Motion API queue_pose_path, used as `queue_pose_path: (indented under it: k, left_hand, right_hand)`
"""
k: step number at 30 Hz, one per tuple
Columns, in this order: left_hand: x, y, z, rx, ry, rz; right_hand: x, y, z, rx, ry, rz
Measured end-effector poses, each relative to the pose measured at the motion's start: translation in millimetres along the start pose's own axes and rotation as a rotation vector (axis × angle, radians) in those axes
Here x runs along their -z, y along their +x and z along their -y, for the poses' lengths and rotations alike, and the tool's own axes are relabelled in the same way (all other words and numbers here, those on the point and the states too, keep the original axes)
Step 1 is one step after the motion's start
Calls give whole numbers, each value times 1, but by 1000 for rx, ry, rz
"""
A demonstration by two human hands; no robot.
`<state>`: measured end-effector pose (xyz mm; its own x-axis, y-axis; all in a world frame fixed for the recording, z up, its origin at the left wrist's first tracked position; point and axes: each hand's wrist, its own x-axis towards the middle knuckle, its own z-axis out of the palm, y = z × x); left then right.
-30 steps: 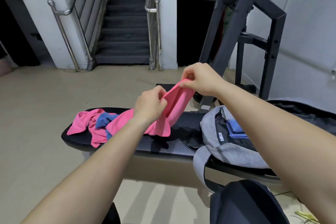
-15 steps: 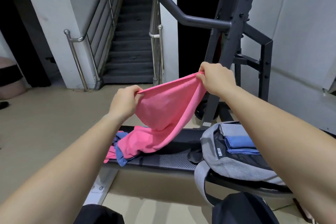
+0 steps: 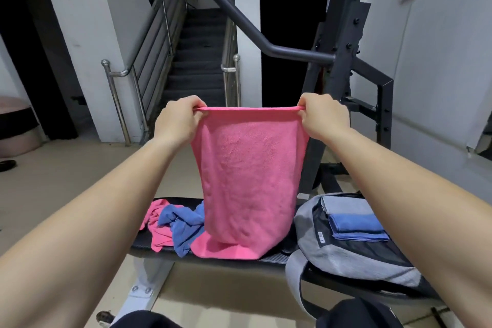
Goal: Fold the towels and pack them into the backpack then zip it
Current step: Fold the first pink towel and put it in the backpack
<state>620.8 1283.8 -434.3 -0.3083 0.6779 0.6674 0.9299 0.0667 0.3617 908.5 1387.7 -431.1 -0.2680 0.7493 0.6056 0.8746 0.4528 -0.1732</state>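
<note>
Head view: I am watching the left hand's fingers curling over and pinching one top corner of the pink towel, and the right hand's fingers are clamping the other corner the same way. The top edge is stretching taut and level between the two grips. Both side edges are hanging down and drawing slightly inward. The bottom end is resting on the bench and pooling toward me.

Just left of that end, a loose blue towel is lying crumpled and touching it, and a loose pink towel is lying beside the blue one, near the bench's left end. To the right, the backpack is lying open on the bench, close to the hanging towel's right edge, with a folded blue towel sitting inside it.

The rack is standing behind the right hand. Open floor is spreading out to the left of the bench, under the left arm.
</note>
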Motion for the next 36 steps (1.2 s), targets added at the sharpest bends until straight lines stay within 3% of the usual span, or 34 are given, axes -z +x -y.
queue_pose_path:
  k: [12,17,19,24,26,29,31,34,36]
  left_hand:
    - [-123,-43,57,100,-79,230]
    - [-185,-79,79,213,-214,350]
    - [-206,-94,79,206,-274,397]
    - [-233,-122,68,163,-419,446]
    - [-238,-133,67,207,-491,422]
    - [-239,-148,76,362,-644,369]
    - [-237,-157,85,360,-682,437]
    - [-243,-168,101,174,-424,674]
    - [-249,-170,108,137,-290,714]
  right_hand:
    - [-139,-23,-40,-146,-186,167]
    - [-201,-55,-54,-199,-238,453]
    - [-221,-68,-46,-122,-114,544]
    - [-248,-94,13,162,504,649]
    - [-261,-104,28,133,657,679]
    - [-276,-115,33,66,709,560]
    - [-284,-120,32,23,784,493]
    - [-294,-122,27,-86,919,472]
    - [-298,-117,21,-139,917,429]
